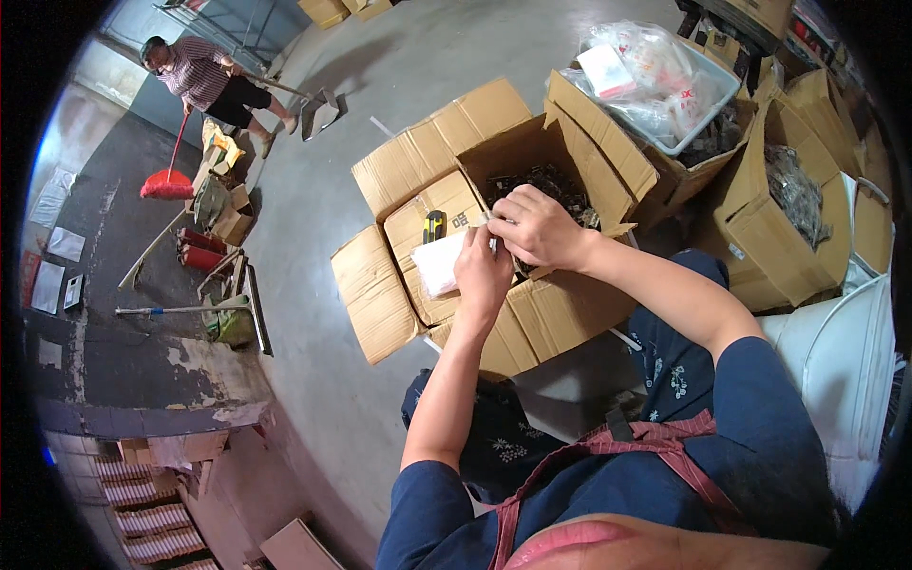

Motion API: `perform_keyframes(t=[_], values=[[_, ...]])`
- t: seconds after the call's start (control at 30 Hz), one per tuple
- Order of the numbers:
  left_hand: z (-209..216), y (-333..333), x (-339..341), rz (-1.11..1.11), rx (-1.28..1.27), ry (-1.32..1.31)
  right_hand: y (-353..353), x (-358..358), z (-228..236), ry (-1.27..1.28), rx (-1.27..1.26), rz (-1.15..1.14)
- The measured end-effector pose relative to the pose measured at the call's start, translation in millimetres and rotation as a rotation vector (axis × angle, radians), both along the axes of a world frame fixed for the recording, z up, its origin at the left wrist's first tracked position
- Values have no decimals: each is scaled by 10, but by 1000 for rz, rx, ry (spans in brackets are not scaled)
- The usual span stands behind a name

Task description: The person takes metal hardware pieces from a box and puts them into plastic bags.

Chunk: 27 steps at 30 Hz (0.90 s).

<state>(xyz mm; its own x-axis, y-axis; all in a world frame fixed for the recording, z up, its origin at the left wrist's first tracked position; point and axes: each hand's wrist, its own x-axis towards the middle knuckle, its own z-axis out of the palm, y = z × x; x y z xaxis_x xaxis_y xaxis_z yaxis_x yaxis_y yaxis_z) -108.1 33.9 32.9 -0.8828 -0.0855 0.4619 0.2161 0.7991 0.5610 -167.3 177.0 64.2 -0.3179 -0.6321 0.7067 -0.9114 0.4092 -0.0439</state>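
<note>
My left hand (482, 274) and my right hand (541, 226) meet over the near left part of an open cardboard box (598, 152). The fingers of both are closed in a pinch around something small and pale, too small to make out. Many small dark parts (541, 185) lie inside the box, partly hidden by my right hand. Beside my left hand, a stack of white, clear-wrapped packets (438, 265) rests on a closed carton (408, 228). A yellow and black box cutter (434, 226) lies on that carton, just beyond the packets.
At the right, a pale blue tub (708, 109) holds clear plastic bags, next to a carton (760, 228) of wrapped parts. A white sack or bin (826, 351) stands near my right elbow. Far left, a person (204, 76) holds a red broom (167, 184) and a dustpan (321, 116).
</note>
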Motion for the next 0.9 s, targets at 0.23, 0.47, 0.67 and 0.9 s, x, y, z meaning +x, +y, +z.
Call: perform_keyframes(t=[0.23,0.47,0.67,0.9], values=[[102,-3,34,-57,140,39,101,-121,-87,-413,-187,-132],[308,-256,17,53,-36,-21,178,-256,76,-791,-322,97],[117,-804,-146,345,141,50,550,-691,-341,-871,291,-254],[178,-1012,5,430,94,3,554,-488,-1038,-894,1154,-443]])
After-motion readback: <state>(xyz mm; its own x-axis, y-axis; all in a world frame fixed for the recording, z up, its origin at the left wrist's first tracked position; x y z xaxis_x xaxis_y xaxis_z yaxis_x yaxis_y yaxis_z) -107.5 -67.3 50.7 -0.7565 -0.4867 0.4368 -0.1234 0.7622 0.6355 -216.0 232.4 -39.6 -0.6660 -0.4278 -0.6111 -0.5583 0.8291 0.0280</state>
